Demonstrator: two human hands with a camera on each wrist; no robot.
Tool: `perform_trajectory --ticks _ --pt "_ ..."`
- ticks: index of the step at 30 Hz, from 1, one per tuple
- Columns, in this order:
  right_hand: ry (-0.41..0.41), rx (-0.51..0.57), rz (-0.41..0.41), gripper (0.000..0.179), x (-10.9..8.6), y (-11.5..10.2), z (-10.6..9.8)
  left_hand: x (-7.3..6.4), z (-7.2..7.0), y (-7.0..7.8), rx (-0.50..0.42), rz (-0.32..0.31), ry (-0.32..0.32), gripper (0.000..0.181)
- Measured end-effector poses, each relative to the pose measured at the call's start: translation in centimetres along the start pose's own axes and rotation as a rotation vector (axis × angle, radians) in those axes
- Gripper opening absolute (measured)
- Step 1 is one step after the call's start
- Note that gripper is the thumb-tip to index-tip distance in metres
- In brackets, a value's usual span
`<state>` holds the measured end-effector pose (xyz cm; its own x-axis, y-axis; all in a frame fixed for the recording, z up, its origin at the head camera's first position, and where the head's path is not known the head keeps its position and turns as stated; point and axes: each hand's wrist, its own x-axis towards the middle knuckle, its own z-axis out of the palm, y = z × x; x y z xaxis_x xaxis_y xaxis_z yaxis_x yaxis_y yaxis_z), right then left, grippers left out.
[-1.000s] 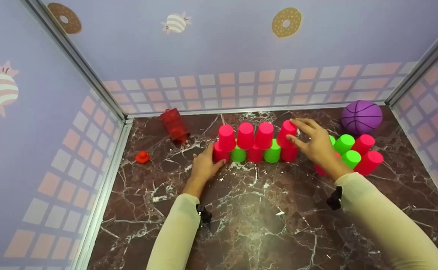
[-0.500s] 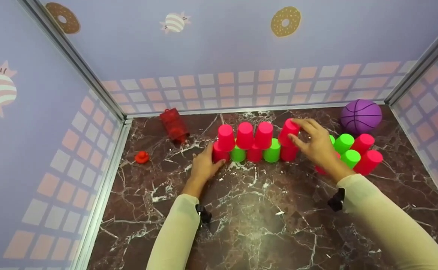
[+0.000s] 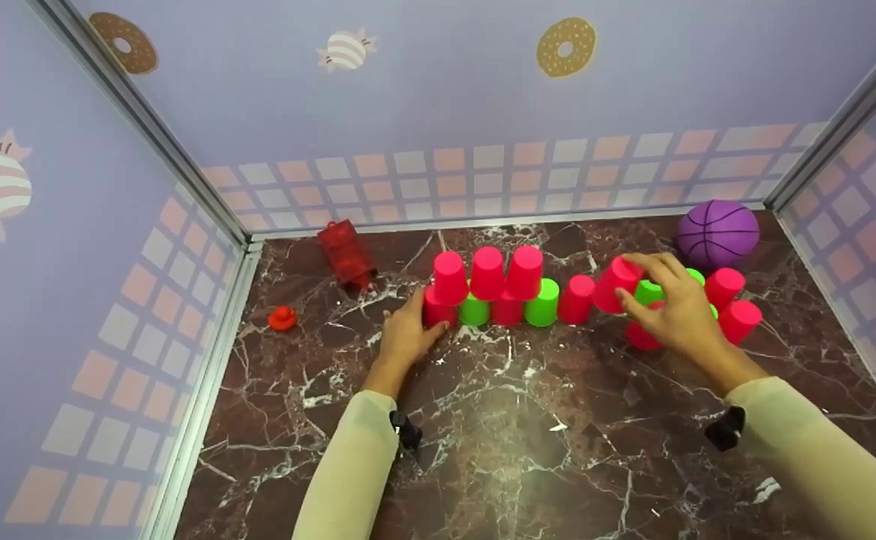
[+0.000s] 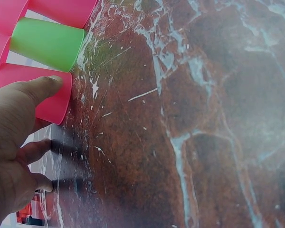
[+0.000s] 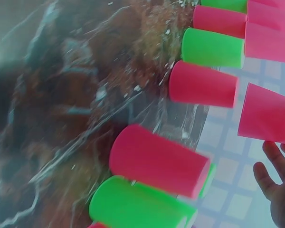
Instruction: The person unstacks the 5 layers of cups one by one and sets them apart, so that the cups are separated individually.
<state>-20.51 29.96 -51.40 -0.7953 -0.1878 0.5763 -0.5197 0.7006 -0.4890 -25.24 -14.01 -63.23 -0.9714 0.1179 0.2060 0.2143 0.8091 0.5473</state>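
Observation:
My left hand [image 3: 404,337] holds the leftmost pink cup [image 3: 438,309] of an upside-down bottom row, its thumb on the near side in the left wrist view. That row alternates pink and green cups, with a green cup [image 3: 542,304] beside the right-end pink cup [image 3: 577,301]. Three pink cups, including a middle one [image 3: 487,274], stand upside down on top toward the left. My right hand [image 3: 678,311] grips another pink cup [image 3: 609,286] between thumb and fingers, raised and slightly tilted, right of the row. In the right wrist view this held cup [image 5: 266,116] is apart from the others.
Several more cups, such as a pink one [image 3: 740,321], stand at the right, partly behind my right hand. Behind them is a purple ball [image 3: 718,231]. A red translucent container [image 3: 346,253] and a small orange-red object [image 3: 283,318] lie left. Walls [image 3: 438,97] enclose the marbled surface [image 3: 483,435].
My right hand has lifted the pink cup off the row's right end and carried it rightward toward the other cups. The left hand has stayed in place.

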Motion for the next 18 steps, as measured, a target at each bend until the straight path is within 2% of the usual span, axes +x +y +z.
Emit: perform_trajectory --ticks 3,5,7,10,14,18 --pt "-0.002 -0.025 -0.015 0.058 -1.1 0.3 -1.0 0.4 1.3 -1.3 0.007 -0.011 -0.001 0.072" --pt "-0.01 -0.041 -0.017 0.06 -1.9 0.4 -1.7 0.5 1.2 -1.1 -0.002 -0.037 -0.015 0.075" --pt "-0.021 -0.057 -0.015 0.06 -2.7 0.6 -2.2 0.7 1.7 -1.5 -0.005 -0.039 -0.016 0.076" --pt "-0.036 -0.078 -0.008 0.061 -4.0 0.8 -3.0 0.7 1.5 -1.4 -0.004 -0.037 -0.026 0.076" --pt "-0.04 -0.098 -0.037 0.061 -5.3 0.9 -3.9 0.7 1.6 -1.5 0.019 -0.034 -0.033 0.075" --pt "-0.042 -0.097 -0.066 0.061 -6.5 1.0 -4.4 1.0 2.5 -2.5 0.044 -0.026 -0.022 0.077"
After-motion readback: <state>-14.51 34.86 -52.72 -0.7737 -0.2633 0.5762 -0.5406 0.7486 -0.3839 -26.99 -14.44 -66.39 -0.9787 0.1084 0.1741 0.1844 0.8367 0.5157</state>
